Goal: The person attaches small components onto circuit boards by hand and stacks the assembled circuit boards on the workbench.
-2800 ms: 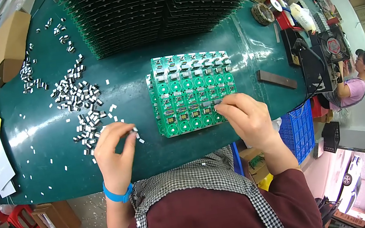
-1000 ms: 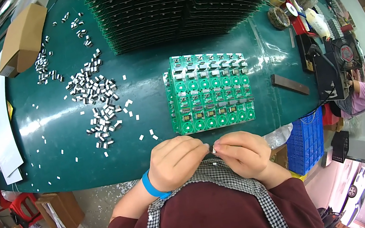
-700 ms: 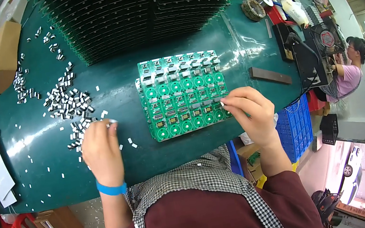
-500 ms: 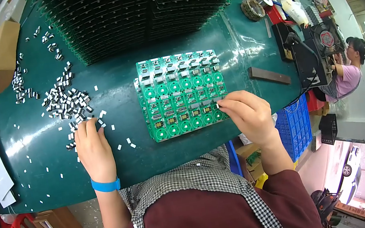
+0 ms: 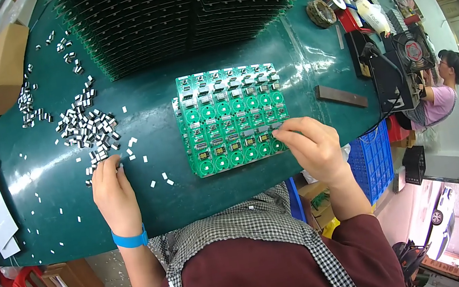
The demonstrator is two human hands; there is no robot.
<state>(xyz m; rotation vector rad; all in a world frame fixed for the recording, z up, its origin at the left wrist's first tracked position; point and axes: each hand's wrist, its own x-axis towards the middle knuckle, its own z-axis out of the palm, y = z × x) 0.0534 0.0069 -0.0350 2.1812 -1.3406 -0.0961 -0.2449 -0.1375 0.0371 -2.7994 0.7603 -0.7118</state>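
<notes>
A green circuit board panel (image 5: 245, 118) lies in front of me, with rows of round sections and small dark digit displays (image 5: 234, 145). It seems to rest on another board, whose edge shows at the left. My right hand (image 5: 316, 151) is closed in a pinch at the panel's right edge, over the lower display row; whatever its fingertips hold is hidden. On the left, a loose pile of small black-and-white blocks (image 5: 89, 126) lies on the table. My left hand (image 5: 114, 192) is at its near end, thumb and fingers pinched together around something small and pale.
Tall stacks of green boards (image 5: 162, 22) stand at the back of the green table. Small white pieces (image 5: 164, 176) lie scattered about. A cardboard box (image 5: 2, 71) stands left, a dark bar (image 5: 341, 96) right. A person (image 5: 440, 89) sits beyond a black fan unit (image 5: 407, 49).
My left hand has drawn slightly back toward me, away from the pile, its fingers closed. My right hand stays at the panel's right edge. The whole view has shifted slightly.
</notes>
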